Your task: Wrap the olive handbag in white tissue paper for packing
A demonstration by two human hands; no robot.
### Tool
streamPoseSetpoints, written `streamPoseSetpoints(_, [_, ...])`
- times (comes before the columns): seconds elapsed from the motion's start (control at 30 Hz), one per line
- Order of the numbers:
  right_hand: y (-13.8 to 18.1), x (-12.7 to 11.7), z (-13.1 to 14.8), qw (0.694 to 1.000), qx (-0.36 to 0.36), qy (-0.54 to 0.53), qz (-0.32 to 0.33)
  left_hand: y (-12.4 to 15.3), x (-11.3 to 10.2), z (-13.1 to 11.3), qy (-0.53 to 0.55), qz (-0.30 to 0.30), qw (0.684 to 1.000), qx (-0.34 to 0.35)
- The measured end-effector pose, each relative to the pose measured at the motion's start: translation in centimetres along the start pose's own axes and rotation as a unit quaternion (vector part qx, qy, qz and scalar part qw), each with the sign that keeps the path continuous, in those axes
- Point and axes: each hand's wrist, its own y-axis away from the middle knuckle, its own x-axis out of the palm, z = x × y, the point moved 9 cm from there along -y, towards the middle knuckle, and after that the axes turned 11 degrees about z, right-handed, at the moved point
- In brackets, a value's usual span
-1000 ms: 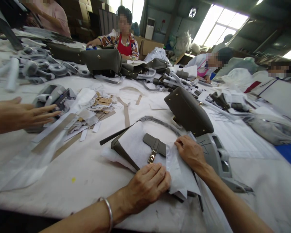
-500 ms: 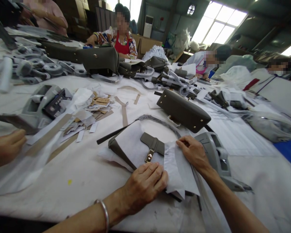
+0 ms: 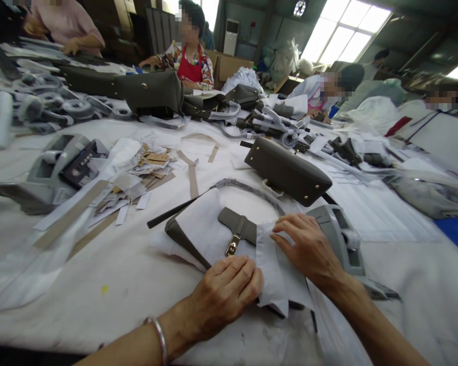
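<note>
A dark olive handbag (image 3: 187, 243) lies in front of me, white tissue paper (image 3: 200, 218) over its front. Its strap tab (image 3: 238, 223) and gold turn-lock clasp (image 3: 232, 246) show between the sheets. My left hand (image 3: 225, 292), a silver bangle on its wrist, is closed with curled fingers on the bag's near edge, beside the clasp. Over the bag's right side, my right hand (image 3: 309, 246) is open, thumb and fingers apart, hovering at a folded white sheet (image 3: 270, 269). The wrapped handle (image 3: 248, 185) arches beyond the bag. The left fingertips are hidden.
Another olive handbag (image 3: 290, 170) lies on its side just beyond. Grey tape dispensers stand right (image 3: 339, 239) and left (image 3: 57, 168). Paper scraps (image 3: 148, 168) cover the left middle. Bags and wrapped straps (image 3: 267, 122) are heaped at the back, where several people work.
My right hand has lifted off the sheet and its fingers have spread. My left hand stays on the bag. Another person's hand at the left edge has gone out of view.
</note>
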Motion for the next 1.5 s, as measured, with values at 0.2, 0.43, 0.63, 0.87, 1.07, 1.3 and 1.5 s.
streamPoseSetpoints(0.2, [0.2,2.1,0.2,0.999,0.027,-0.025,0.035,0.0,0.3,0.0,-0.007,0.01,1.0,-0.002])
streamPoseSetpoints(0.43, [1.0,2.8,-2.2,0.998,0.067,-0.02,-0.005,-0.1,0.1,0.1,0.005,-0.005,1.0,-0.007])
streamPoseSetpoints(0.63, [0.4,3.2,-2.0,0.995,0.062,-0.037,0.066,-0.1,-0.1,0.0,0.008,-0.007,1.0,-0.005])
streamPoseSetpoints(0.87, [2.5,1.0,0.1,0.953,0.044,-0.216,0.21,0.0,0.3,0.0,0.004,0.011,1.0,-0.003])
streamPoseSetpoints(1.07, [5.2,0.5,3.8,0.902,0.025,-0.306,0.302,0.1,0.5,-0.1,0.003,0.01,1.0,0.0])
streamPoseSetpoints(1.3, [4.2,0.5,5.0,0.919,0.023,-0.345,0.188,0.2,0.5,-0.1,0.003,0.022,1.0,0.001])
streamPoseSetpoints(1.5, [5.1,-0.7,8.1,0.907,-0.009,-0.384,0.173,0.2,0.5,-0.1,0.004,-0.001,1.0,0.0])
